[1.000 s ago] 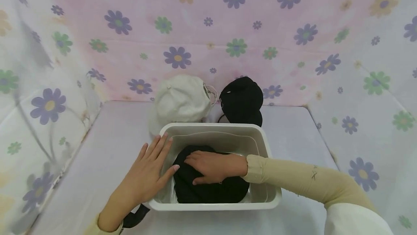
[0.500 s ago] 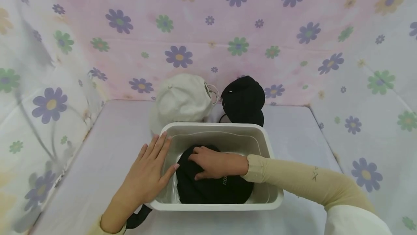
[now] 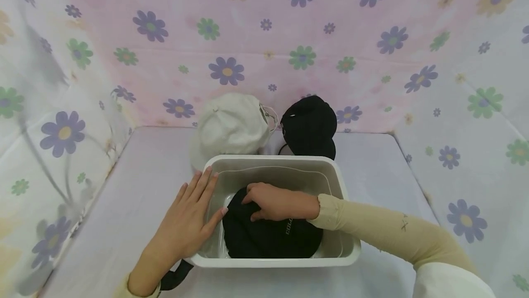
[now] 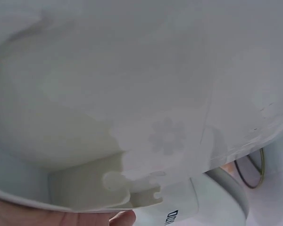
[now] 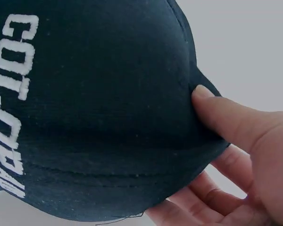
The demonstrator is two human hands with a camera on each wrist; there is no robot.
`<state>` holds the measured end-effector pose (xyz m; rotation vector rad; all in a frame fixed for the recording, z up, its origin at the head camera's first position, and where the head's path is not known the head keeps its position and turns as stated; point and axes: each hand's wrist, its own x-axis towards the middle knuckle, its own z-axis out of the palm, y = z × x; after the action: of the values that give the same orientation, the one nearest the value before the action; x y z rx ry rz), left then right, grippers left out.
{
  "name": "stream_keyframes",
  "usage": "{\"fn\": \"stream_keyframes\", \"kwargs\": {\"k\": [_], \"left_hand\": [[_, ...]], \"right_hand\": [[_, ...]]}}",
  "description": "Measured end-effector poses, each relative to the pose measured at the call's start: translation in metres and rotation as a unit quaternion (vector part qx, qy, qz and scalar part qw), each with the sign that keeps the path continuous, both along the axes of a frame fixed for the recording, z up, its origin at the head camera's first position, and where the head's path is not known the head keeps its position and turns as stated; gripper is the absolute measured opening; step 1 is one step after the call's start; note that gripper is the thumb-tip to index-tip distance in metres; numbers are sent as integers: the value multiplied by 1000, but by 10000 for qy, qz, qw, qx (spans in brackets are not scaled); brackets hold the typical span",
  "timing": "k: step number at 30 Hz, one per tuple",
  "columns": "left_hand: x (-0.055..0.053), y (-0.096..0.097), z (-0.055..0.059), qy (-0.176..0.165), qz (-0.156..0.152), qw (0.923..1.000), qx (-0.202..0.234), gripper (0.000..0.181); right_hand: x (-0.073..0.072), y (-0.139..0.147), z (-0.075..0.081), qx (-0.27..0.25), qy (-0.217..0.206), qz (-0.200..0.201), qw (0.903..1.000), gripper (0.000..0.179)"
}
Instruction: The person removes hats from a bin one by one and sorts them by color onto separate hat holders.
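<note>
So the biggest thing around you is the flowered cloth [image 3: 252,13], pink at the back and whiter at the sides, then the pale table [image 3: 140,188] it surrounds. On that sits your white bin [image 3: 268,262], long side toward you. Inside it is the black cap [image 3: 268,243], down on the bin floor and taking up most of it. Just behind the bin you've got a white cap [image 3: 233,126] on the left and a second black cap [image 3: 310,126] on the right, a small gap between them. Your left hand [image 3: 183,222] has its fingers out straight, resting along the bin's left rim with the thumb reaching over the edge, so it's a loose touch rather than a clench. Your right hand [image 3: 277,201] is pinching the black cap's edge; the right wrist view has your thumb on top and fingers underneath. Near your left wrist there's a bit of black strap [image 3: 177,276], and smallest is the white lettering [image 5: 19,89] on the black cap, starting "COLOR".
</note>
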<state>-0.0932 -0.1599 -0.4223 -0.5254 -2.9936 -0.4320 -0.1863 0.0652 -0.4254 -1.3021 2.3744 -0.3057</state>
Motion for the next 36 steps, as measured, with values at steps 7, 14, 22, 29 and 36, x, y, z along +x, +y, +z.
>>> {"fn": "stream_keyframes", "kwargs": {"k": [7,14,22,29,36], "left_hand": [[0,0,0,45,-11,10000,-64,73],[0,1,1,113,17,9999,-94,73],[1,1,1,113,26,9999,-69,71],[2,0,1,52,15,10000,9,70],[1,1,0,16,15,10000,70,69]], "right_hand": [[-1,5,6,-199,-151,159,9996,36],[-7,20,11,-615,-350,307,9970,38],[-11,38,26,-833,-678,354,9936,40],[-9,53,35,-987,-698,254,9923,40],[-6,68,46,-1412,-704,212,9873,42]]}}
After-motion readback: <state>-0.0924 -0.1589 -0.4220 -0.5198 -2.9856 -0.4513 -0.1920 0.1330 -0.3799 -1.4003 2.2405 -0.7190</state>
